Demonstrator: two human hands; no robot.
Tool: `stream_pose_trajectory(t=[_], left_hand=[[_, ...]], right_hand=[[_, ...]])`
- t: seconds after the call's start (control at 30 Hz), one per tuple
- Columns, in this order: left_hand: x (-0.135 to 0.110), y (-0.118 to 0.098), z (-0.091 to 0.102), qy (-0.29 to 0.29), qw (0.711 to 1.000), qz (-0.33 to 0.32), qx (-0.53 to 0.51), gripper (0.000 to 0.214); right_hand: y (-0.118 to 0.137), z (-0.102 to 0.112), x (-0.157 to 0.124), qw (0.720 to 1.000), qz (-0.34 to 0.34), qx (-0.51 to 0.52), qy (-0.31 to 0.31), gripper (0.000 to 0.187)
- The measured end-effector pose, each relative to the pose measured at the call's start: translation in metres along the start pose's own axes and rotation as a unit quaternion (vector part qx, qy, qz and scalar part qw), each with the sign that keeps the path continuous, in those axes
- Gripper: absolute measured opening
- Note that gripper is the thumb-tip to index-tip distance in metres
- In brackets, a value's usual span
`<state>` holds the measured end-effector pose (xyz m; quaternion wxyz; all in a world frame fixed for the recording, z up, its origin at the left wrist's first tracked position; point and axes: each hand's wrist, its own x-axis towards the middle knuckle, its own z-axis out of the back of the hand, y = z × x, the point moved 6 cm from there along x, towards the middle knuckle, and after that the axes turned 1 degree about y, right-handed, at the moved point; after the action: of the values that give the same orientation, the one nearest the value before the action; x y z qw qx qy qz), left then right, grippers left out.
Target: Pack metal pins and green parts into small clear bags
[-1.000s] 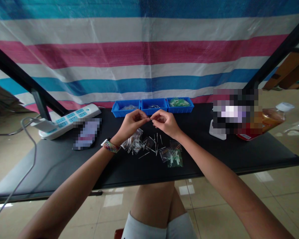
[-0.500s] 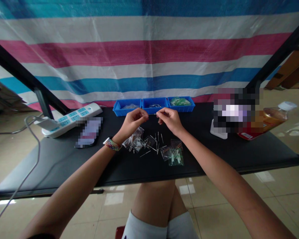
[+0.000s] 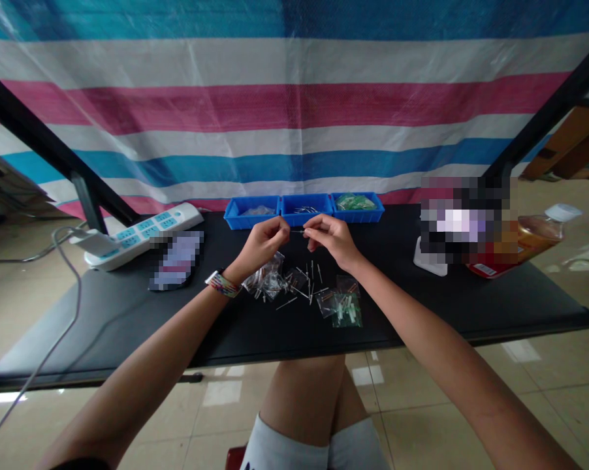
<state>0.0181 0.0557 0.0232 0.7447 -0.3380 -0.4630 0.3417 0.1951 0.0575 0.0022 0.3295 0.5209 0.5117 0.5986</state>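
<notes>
A thin metal rod spans the small gap between my hands, just in front of the blue trays. My left hand is closed, its fingertips at the rod's left end. My right hand pinches the other end between thumb and fingers. Most of the rod's ends are hidden by the fingertips. Below the hands lie several loose metal rods. Left of them is a heap of small clear plastic bags with parts inside. To the right is a green-tinted bag of pale pieces.
Three joined blue trays stand at the back: the left tray with clear bags, the middle tray with metal rods, the right tray with green bags. A power strip and phone lie left; a bottle lies right.
My left fingers have curled tighter at the rod, and my right hand has shifted slightly left. The view has moved a little. The loose parts on the table look the same.
</notes>
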Motion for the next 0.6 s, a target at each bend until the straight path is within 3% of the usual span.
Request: stream_pose_trajectory(t=[0.6], left_hand=[[-0.0001,-0.0003,0.0009,0.002,0.999,0.044,0.007,0.051]], right_hand=[[0.0017,0.0050,0.0012,0.997,0.053,0.007,-0.047,0.025]])
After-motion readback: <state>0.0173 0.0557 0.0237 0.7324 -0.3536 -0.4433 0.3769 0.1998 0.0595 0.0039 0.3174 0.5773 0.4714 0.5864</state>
